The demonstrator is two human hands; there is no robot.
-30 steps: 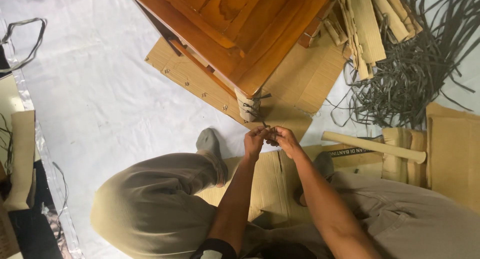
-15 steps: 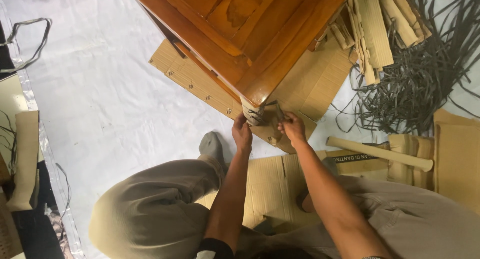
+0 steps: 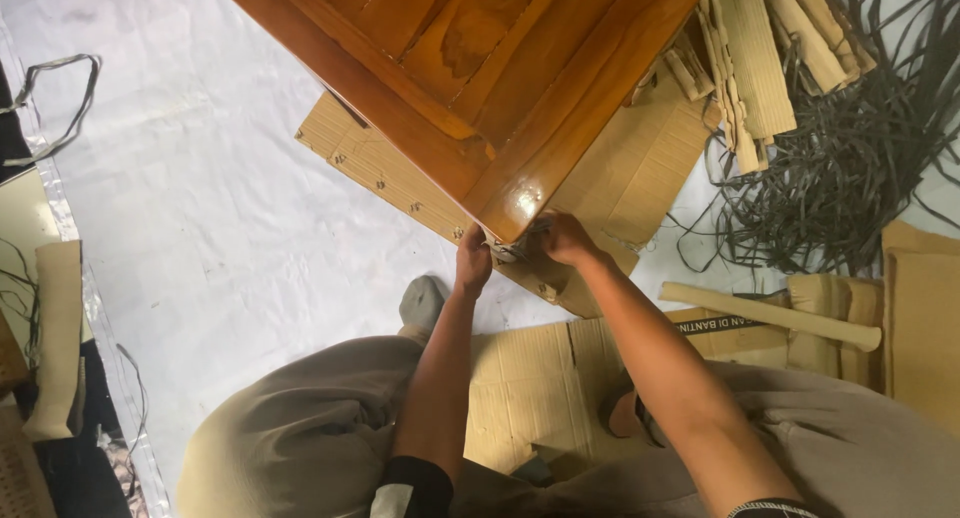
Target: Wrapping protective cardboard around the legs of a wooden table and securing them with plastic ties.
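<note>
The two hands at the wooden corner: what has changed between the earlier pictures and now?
Both hands went up from in front of the knees to the corner of the wooden panel. Now the left hand and the right hand press on the wrapped corner piece there. The cardboard sheets, the dark straps and the wooden handle lie as before.

Glossy orange-brown wood panel [image 3: 480, 68], tan ribbed cardboard [image 3: 640, 178], dark grey straps [image 3: 850, 168], white floor sheet [image 3: 200, 208], khaki trousers [image 3: 300, 438]

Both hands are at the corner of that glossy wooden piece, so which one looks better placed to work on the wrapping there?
Probably the right hand: its fingers lie on the pale wrapping under the wooden corner, while the left hand grips beside it, seemingly steadying.
</note>
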